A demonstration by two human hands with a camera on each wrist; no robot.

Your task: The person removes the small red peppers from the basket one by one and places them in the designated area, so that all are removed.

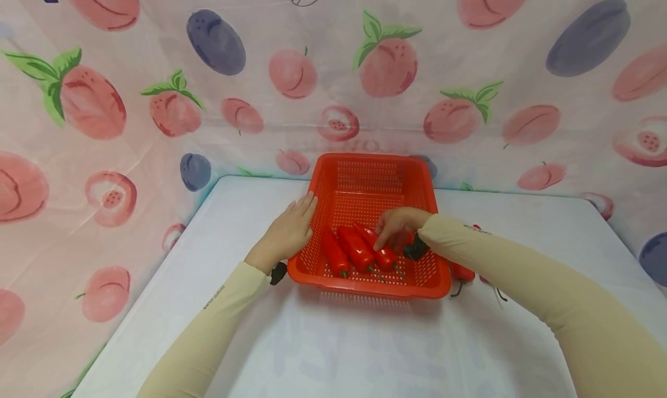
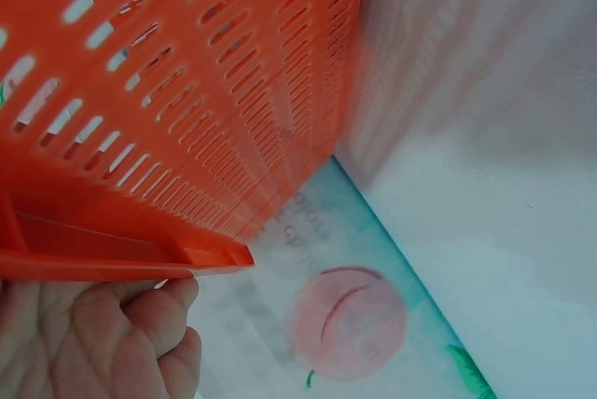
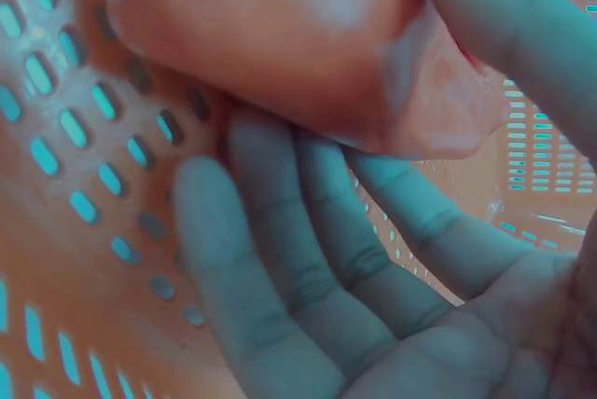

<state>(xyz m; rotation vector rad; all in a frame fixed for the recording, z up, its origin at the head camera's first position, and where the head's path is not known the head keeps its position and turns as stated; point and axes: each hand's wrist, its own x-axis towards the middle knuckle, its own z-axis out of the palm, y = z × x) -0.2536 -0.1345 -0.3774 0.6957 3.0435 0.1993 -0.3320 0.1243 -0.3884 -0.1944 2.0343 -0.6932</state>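
Note:
A red plastic basket with slotted walls stands on the white table. Inside it, three red peppers lie side by side: a left pepper, a middle pepper and a right pepper. My right hand reaches in over the right rim and grips the right pepper. In the right wrist view, the thumb lies over that pepper and the fingers curl below it. My left hand rests along the left rim, its fingers fairly straight; the left wrist view shows them touching the rim.
More red peppers with dark stems lie to the basket's right, partly hidden by my right sleeve. Behind the table hangs a pink fruit-printed cloth. A black wrist device shows by my right wrist.

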